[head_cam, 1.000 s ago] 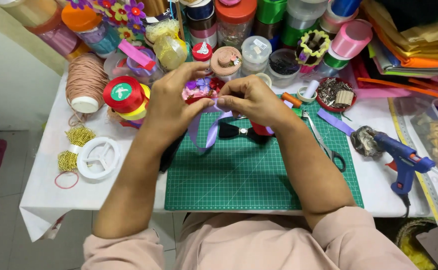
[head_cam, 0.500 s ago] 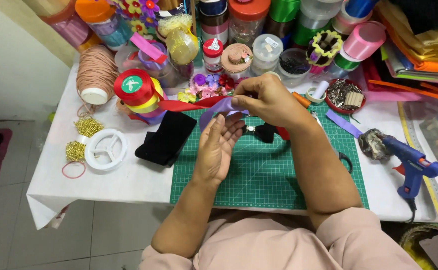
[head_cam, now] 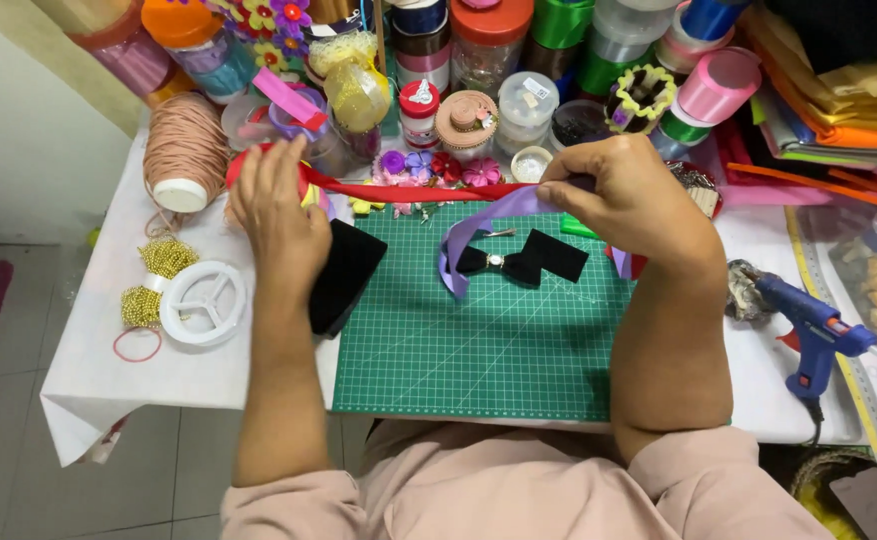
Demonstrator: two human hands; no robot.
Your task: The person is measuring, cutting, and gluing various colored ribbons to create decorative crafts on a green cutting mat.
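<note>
My right hand (head_cam: 631, 196) pinches a purple ribbon (head_cam: 467, 240) that hangs in a loop over the green cutting mat (head_cam: 479, 350). A red ribbon (head_cam: 409, 189) runs taut from that hand leftward to a red ribbon spool (head_cam: 242, 165). My left hand (head_cam: 281, 218) lies over this spool with its fingers curled on top, hiding most of it. A black bow with a small gem at its centre (head_cam: 521, 260) lies on the mat just below the purple loop. Beside my left wrist, a black velvet piece (head_cam: 347, 275) rests on the mat's left edge.
A blue glue gun (head_cam: 811, 322) lies at the right. A peach cord spool (head_cam: 184, 150), gold bead chain (head_cam: 157, 282) and white reel (head_cam: 204, 302) sit at the left. Jars, ribbon rolls and fabric flowers (head_cam: 429, 165) crowd the back of the table.
My left hand left the purple ribbon and moved left onto the red spool. The red ribbon is now stretched between the spool and my right hand, which stays on the purple ribbon.
</note>
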